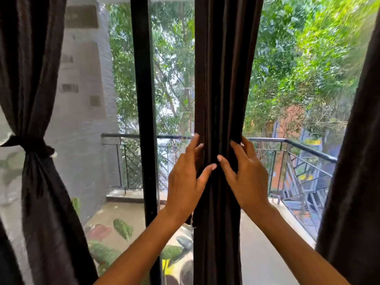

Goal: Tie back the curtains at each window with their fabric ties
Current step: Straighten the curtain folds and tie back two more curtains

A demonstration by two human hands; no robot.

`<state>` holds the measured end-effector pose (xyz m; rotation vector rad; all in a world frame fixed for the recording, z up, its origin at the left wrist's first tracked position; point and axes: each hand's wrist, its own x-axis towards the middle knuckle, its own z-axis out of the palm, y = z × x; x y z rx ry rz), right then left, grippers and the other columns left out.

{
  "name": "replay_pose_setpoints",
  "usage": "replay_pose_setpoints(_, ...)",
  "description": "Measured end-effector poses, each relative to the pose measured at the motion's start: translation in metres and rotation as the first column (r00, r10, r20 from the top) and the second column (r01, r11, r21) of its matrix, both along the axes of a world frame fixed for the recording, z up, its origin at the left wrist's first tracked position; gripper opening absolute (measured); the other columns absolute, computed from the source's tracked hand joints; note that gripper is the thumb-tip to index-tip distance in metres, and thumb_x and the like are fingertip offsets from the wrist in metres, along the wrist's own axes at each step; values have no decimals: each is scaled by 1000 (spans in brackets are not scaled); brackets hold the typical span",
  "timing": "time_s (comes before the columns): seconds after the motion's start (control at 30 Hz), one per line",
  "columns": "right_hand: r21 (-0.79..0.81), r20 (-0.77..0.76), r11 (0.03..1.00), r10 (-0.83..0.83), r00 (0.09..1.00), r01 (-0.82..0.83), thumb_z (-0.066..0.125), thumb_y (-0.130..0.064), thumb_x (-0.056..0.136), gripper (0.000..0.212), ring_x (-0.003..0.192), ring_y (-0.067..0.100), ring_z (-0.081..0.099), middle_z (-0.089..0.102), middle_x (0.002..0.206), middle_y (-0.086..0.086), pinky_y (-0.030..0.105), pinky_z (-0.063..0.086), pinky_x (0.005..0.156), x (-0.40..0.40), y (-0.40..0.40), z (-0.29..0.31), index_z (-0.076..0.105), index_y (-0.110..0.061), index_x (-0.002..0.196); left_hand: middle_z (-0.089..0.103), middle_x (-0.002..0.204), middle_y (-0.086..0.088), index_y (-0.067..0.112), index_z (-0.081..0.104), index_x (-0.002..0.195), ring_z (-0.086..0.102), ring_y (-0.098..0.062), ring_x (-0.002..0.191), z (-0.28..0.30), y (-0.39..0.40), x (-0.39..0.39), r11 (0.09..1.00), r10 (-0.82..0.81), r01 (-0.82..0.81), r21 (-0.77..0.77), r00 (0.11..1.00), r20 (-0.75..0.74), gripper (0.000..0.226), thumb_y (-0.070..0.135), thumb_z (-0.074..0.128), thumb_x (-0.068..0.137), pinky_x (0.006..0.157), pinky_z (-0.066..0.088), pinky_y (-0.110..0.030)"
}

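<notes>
Middle curtain (221, 99) hangs vertical between left hand (185, 177) and right hand (246, 177), both clasping it; no tie seen.

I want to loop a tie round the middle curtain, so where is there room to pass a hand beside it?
Open glass lies right of the middle curtain, as far as the right curtain. On its left a narrower strip runs to the black window frame. It is crowded where the left hand and right hand clasp the curtain.
</notes>
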<state>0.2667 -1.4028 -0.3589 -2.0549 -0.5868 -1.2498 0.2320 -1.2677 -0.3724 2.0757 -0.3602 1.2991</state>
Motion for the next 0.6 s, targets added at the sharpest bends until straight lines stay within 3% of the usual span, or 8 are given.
replay_pose_setpoints(0.07, 47, 8, 999, -21, 1000, 21, 64, -20, 89, 48, 119, 25, 55, 41, 145, 6, 36, 55, 81, -5, 1, -14, 50, -11, 134, 66, 108, 8, 23, 59, 120, 60, -10, 98, -12, 7, 0, 999, 10, -9, -36, 1000, 16, 33, 37, 60, 90, 81, 52, -36)
replay_pose_setpoints(0.1, 68, 10, 997, -34, 999, 33, 66, -16, 88, 52, 127, 26, 48, 37, 147, 8, 39, 54, 87, -8, 4, -21, 48, -10, 136, 68, 103, 8, 21, 66, 109, 60, -10, 96, -17, 8, 0, 999, 14, -14, -38, 1000, 10, 25, 35, 61, 89, 80, 51, -37)
replay_pose_setpoints(0.23, 41, 87, 998, -56, 995, 52, 66, -5, 85, 52, 140, 30, 29, 29, 152, 15, 46, 35, 109, -20, 17, -43, 50, -4, 135, 67, 101, 12, 24, 67, 105, 57, -6, 91, -27, 6, 1, 995, 52, -59, -77, 995, -85, 33, 42, 72, 78, 76, 47, -24)
replay_pose_setpoints(0.33, 28, 149, 1000, -5, 989, 1, 66, -4, 85, 36, 130, 26, 43, 46, 142, 12, 42, 38, 105, -27, 26, -54, 63, -5, 121, 68, 93, 11, 22, 70, 97, 61, -9, 85, -23, 8, 7, 987, 20, -34, -159, 996, -88, 20, 34, 71, 82, 70, 52, -31)
replay_pose_setpoints(0.47, 76, 74, 988, 129, 989, -135, 63, -6, 89, 24, 112, 10, 55, 62, 122, -1, 21, 45, 96, -34, 38, -60, 68, -8, 112, 72, 90, 5, 16, 73, 95, 65, -10, 79, -21, 23, 10, 973, 6, -22, -230, 998, -70, 14, 13, 70, 82, 71, 54, -34)
replay_pose_setpoints(0.6, 119, -44, 971, 214, 976, -208, 62, -13, 91, 23, 102, 10, 64, 65, 117, -4, 31, 55, 85, -36, 54, -59, 67, -10, 113, 72, 82, 9, 17, 76, 88, 65, -2, 72, -17, 45, 6, 962, -15, -12, -274, 995, -96, 11, 12, 73, 78, 68, 52, -26)
